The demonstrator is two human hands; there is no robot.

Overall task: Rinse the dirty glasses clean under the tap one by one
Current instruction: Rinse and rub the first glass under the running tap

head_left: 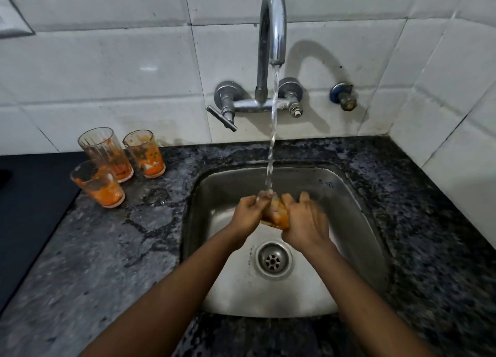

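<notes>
1. In the middle of the frame, over the steel sink (357, 222), I hold one dirty glass (276, 214) between both hands, under the water stream (273, 131) falling from the tap (271, 26).
2. My left hand (249, 214) wraps its fingers round the left side of the glass, near the rim, where the water lands.
3. My right hand (306, 222) curls round the right side; it is blurred, so I cannot tell how each finger lies.
4. The glass shows orange between my hands; most of it is hidden by them.
5. At the left of the frame, three more orange-stained glasses (118, 163) stand upright in a close cluster on the dark speckled counter (112, 249), well apart from the sink.
6. The drain (273, 260) sits below my hands, lower centre.
</notes>
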